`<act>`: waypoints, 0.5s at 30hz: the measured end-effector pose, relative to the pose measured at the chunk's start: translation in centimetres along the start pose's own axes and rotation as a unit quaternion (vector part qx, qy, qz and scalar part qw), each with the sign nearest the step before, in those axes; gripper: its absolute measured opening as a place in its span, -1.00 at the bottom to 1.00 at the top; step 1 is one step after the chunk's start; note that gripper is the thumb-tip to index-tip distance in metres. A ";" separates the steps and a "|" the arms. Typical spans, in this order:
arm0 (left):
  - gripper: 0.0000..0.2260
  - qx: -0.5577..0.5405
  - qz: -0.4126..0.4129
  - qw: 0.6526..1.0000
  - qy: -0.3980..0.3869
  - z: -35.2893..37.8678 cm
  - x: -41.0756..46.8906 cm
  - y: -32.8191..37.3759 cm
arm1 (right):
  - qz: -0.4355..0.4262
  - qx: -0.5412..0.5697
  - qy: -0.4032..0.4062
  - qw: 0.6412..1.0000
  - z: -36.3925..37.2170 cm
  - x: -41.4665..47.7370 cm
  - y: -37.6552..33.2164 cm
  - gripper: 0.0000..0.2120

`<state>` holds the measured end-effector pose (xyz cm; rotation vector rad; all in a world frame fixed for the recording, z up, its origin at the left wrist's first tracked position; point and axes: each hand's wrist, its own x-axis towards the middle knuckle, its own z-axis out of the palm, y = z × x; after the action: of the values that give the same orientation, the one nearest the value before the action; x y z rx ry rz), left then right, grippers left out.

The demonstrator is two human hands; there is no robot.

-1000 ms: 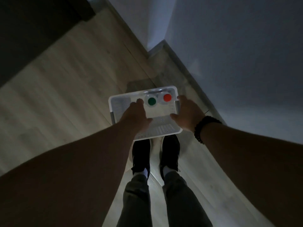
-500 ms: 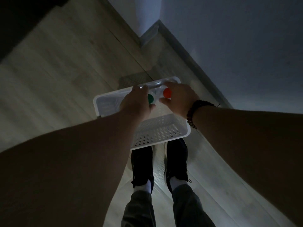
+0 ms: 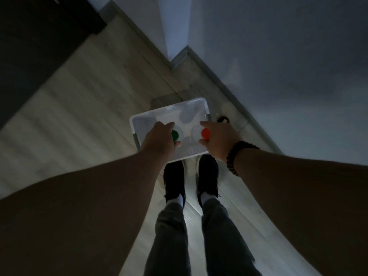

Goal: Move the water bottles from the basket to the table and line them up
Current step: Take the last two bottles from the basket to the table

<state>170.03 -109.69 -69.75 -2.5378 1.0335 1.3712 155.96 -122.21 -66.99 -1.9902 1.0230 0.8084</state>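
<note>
A white perforated basket (image 3: 139,121) stands on the wooden floor just ahead of my feet. My left hand (image 3: 159,139) grips a clear bottle with a green cap (image 3: 175,134) over the basket's near left part. My right hand (image 3: 218,139) grips a clear bottle with a red cap (image 3: 206,133) over its near right part. Both bottles are upright, their bodies mostly hidden by my fingers. No table is in view.
A grey wall with a skirting board (image 3: 229,86) runs close along the right of the basket. My black shoes (image 3: 207,176) stand right behind it. A dark piece of furniture (image 3: 39,36) fills the upper left. Bare floor (image 3: 79,108) lies to the left.
My hands moved from the basket's sides onto the two capped bottles. The bottles have come from the basket's far end toward its near part, one in each hand.
</note>
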 end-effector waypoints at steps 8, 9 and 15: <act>-0.30 -0.016 0.050 0.999 -0.010 -12.5 -17.7 4.9 | -0.039 -0.023 0.015 0.999 -10.5 -18.7 -5.1 -0.54; -0.29 -0.023 0.060 0.998 -0.001 -14.3 -19.9 5.5 | -0.039 -0.016 0.024 0.999 -11.9 -20.8 -5.8 -0.55; -0.38 -0.046 0.151 0.987 0.037 -23.3 -29.8 8.5 | -0.065 0.052 0.105 0.991 -19.8 -31.4 -8.3 -0.52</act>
<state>170.51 -109.17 -30.96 -2.5966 1.4506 1.4321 151.72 -123.13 -29.18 -2.0590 1.0191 0.4727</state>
